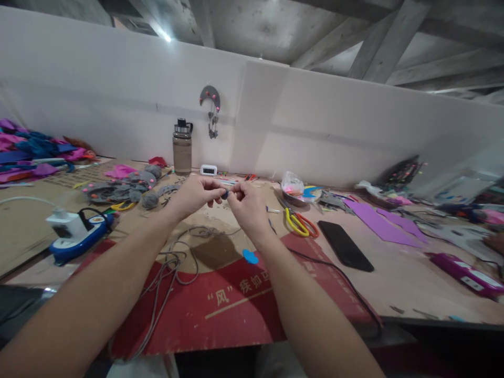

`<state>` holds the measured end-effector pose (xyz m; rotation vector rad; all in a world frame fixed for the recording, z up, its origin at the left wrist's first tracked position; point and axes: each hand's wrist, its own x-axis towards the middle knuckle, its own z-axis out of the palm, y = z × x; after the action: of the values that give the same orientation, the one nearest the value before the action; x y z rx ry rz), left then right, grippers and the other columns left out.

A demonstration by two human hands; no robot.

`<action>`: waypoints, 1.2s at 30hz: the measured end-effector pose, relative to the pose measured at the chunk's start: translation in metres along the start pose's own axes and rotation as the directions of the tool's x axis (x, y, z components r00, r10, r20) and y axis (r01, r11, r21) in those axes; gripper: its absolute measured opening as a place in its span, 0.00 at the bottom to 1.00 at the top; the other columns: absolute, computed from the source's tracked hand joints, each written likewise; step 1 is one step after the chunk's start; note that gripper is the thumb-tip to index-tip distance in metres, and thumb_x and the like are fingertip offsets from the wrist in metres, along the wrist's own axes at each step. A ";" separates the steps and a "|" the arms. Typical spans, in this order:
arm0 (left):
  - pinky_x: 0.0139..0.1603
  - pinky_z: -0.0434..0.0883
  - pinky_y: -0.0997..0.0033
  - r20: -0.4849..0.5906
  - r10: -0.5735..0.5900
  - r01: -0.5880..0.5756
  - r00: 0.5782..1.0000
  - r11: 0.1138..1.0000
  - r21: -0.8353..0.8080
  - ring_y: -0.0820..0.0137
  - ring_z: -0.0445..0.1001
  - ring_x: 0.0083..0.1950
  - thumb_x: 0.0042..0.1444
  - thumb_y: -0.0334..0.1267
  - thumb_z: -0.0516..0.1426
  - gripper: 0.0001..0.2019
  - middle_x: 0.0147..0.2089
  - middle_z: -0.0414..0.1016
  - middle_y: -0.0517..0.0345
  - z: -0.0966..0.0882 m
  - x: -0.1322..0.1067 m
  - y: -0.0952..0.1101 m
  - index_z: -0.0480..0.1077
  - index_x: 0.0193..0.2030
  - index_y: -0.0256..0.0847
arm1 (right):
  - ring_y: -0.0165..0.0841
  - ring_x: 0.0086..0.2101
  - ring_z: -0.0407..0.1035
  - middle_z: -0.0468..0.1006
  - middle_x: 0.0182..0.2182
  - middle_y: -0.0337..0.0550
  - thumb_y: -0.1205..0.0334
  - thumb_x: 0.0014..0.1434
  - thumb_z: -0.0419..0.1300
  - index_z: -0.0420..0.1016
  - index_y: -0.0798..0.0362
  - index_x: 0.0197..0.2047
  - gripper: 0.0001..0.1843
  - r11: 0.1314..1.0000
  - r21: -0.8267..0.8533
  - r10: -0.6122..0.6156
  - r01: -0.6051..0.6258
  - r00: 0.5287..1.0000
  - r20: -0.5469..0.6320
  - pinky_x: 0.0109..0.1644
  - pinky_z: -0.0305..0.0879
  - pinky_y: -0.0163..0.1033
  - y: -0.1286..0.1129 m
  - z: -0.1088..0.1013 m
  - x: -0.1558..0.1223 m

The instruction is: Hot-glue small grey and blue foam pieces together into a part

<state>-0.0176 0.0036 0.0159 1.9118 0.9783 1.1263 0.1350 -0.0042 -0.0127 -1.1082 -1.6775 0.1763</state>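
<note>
My left hand (197, 197) and my right hand (248, 207) meet above the middle of the table, fingertips pinched close together. Between them shows a small dark blue piece (225, 194), too small to make out its kind. Both hands appear closed on it. Below lies a loose grey cord (175, 260), tangled over a red printed board (236, 315); one strand runs up toward my right hand. A bright blue cut-out shape (250, 256) rests on the board beside my right forearm.
Right of my hands lie yellow-handled scissors (296, 224), a black phone (345, 245) and purple sheets (380, 223). A blue power strip (81, 241), grey felt pieces (114, 190) and a bottle (182, 149) stand left. A grey moon ornament (210, 97) hangs on the white partition.
</note>
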 end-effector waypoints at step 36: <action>0.19 0.63 0.79 0.002 0.069 -0.069 0.998 0.988 0.135 0.77 0.66 0.20 0.48 0.37 0.59 0.08 0.20 0.71 0.58 0.001 -0.002 0.004 0.76 0.33 0.36 | 0.29 0.28 0.59 0.66 0.26 0.39 0.64 0.51 0.51 0.63 0.53 0.26 0.04 0.974 -0.169 -0.149 0.150 0.989 0.015 0.33 0.54 0.34 -0.002 -0.005 0.001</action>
<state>-0.0160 0.0002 0.0181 2.0664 1.0196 1.1273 0.1381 -0.0068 -0.0091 -1.1007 -1.7956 -0.0630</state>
